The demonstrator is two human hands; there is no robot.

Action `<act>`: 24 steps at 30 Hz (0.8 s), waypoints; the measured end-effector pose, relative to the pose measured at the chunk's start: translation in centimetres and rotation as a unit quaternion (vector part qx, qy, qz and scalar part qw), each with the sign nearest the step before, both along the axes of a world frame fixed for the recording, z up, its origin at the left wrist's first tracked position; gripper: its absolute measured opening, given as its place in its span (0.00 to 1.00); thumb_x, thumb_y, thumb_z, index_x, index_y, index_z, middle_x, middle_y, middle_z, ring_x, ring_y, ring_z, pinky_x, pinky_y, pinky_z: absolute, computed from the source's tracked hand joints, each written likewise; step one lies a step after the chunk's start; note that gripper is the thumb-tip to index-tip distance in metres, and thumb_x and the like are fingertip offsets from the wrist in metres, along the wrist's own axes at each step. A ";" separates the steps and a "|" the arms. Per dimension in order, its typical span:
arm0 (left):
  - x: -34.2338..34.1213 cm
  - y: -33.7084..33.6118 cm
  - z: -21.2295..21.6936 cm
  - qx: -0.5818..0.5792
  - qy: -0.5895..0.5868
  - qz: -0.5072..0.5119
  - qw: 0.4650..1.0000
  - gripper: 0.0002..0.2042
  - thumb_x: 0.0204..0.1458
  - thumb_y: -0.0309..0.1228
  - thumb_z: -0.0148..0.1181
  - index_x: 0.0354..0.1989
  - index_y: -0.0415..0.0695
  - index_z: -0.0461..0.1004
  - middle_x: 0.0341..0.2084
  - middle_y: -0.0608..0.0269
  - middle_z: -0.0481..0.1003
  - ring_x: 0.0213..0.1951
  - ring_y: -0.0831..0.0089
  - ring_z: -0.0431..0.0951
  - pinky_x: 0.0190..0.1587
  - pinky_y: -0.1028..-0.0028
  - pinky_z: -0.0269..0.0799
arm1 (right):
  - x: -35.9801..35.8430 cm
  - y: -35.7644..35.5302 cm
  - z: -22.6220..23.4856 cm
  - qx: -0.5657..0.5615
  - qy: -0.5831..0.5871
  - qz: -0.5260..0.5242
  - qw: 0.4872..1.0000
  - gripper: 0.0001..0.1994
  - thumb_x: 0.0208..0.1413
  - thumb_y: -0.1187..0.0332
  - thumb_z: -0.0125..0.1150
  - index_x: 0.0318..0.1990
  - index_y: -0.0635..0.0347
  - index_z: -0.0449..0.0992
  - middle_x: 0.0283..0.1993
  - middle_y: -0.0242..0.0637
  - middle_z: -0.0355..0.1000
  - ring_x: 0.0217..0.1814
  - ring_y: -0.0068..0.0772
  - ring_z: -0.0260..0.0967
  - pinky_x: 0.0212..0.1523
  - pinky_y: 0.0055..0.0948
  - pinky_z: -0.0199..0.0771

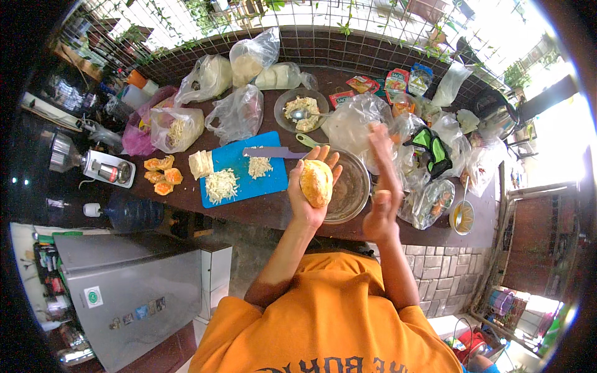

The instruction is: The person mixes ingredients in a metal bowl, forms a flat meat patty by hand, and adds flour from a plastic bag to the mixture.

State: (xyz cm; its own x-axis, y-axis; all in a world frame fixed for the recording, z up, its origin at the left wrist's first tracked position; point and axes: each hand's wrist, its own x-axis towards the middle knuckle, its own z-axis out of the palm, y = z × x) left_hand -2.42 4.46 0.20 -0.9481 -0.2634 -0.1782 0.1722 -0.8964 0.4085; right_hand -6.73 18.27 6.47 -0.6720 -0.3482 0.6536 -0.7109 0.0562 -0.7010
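Observation:
My left hand [309, 186] is raised palm up over the counter's front edge and cups a round yellow-orange lump of food [316, 181]. My right hand [380, 186] is held upright beside it, edge on and slightly blurred, fingers straight and holding nothing. A glass bowl [353, 189] sits on the counter just behind and between both hands. To the left lies a blue cutting board [239, 171] with heaps of shredded pale food [222, 184] and a knife [273, 152] across its far edge.
A dark counter [267, 208] carries several plastic bags [236, 115], a glass bowl with a spoon [301, 110], orange chunks [161, 175], snack packets [398, 81] and a small bowl of yellow liquid [462, 217]. A blender [93, 163] and a grey fridge [130, 292] stand at left.

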 end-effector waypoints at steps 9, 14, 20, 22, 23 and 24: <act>-1.0 1.6 -1.5 0.028 0.054 -0.106 0.993 0.40 0.66 0.65 0.37 0.79 0.51 0.53 0.78 0.57 0.53 0.78 0.53 0.50 0.76 0.44 0.45 | 0.9 -2.8 -2.6 0.172 -0.075 0.081 0.979 0.47 0.65 0.29 0.32 0.79 0.59 0.51 0.84 0.47 0.42 0.87 0.52 0.33 0.82 0.53 0.28; -0.5 -0.4 -0.4 0.074 0.004 -0.095 0.993 0.43 0.65 0.67 0.39 0.72 0.39 0.62 0.72 0.50 0.63 0.73 0.52 0.61 0.74 0.51 0.58 | 0.5 -1.3 1.1 -0.011 -0.227 0.101 0.969 0.58 0.58 0.19 0.19 0.80 0.63 0.43 0.85 0.47 0.36 0.88 0.47 0.24 0.82 0.46 0.24; -1.6 2.3 0.5 0.028 0.094 -0.042 0.994 0.46 0.65 0.69 0.34 0.76 0.38 0.56 0.76 0.51 0.56 0.74 0.59 0.60 0.76 0.60 0.53 | 0.9 -3.6 -3.2 0.245 0.015 -0.014 0.969 0.58 0.59 0.20 0.23 0.81 0.63 0.38 0.84 0.58 0.27 0.86 0.64 0.16 0.80 0.59 0.18; -1.1 2.6 0.9 -0.002 0.079 -0.045 0.996 0.47 0.64 0.70 0.34 0.77 0.40 0.53 0.76 0.51 0.56 0.75 0.57 0.59 0.76 0.56 0.52 | 1.3 -3.2 -3.2 0.266 0.001 0.004 0.964 0.60 0.55 0.17 0.17 0.81 0.62 0.36 0.85 0.54 0.26 0.87 0.60 0.16 0.81 0.55 0.15; -0.9 2.2 0.7 -0.040 0.042 -0.071 0.996 0.48 0.63 0.71 0.34 0.78 0.42 0.51 0.76 0.51 0.57 0.75 0.54 0.58 0.76 0.52 0.51 | 1.1 -2.9 -3.0 0.266 0.000 0.002 0.964 0.60 0.55 0.17 0.17 0.81 0.62 0.36 0.85 0.54 0.26 0.87 0.60 0.16 0.81 0.55 0.15; -0.5 1.0 0.3 -0.042 0.040 -0.064 0.996 0.48 0.63 0.71 0.34 0.78 0.42 0.51 0.76 0.51 0.57 0.75 0.54 0.58 0.76 0.52 0.51 | 0.7 -3.0 -2.0 0.211 -0.082 0.061 0.972 0.62 0.53 0.16 0.13 0.81 0.62 0.34 0.85 0.52 0.25 0.87 0.56 0.15 0.81 0.53 0.14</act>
